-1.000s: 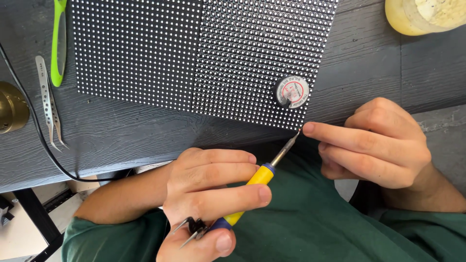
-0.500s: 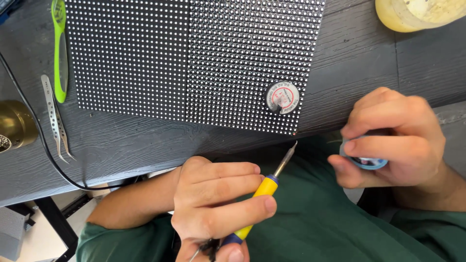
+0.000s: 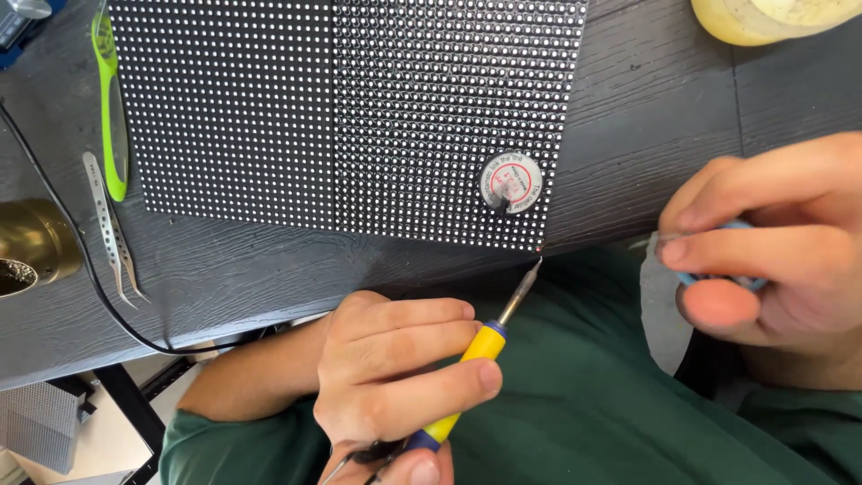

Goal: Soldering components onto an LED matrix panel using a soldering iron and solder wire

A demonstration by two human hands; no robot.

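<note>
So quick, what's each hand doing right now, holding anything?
Left hand: closed around a yellow-handled soldering iron, tip at the dotted panel corner.
Right hand: closed on a small blue thing; what it is cannot be told.

One head-worn camera, looking steeply down and close in.

It faces the near edge of a dark wooden table (image 3: 682, 117), where a dotted panel (image 3: 359, 108) fills the upper frame; both hands crowd the lower part, left hand (image 3: 395, 377) and right hand (image 3: 772, 242), over the wearer's green shirt (image 3: 584, 404). No second view overlaps it.
</note>
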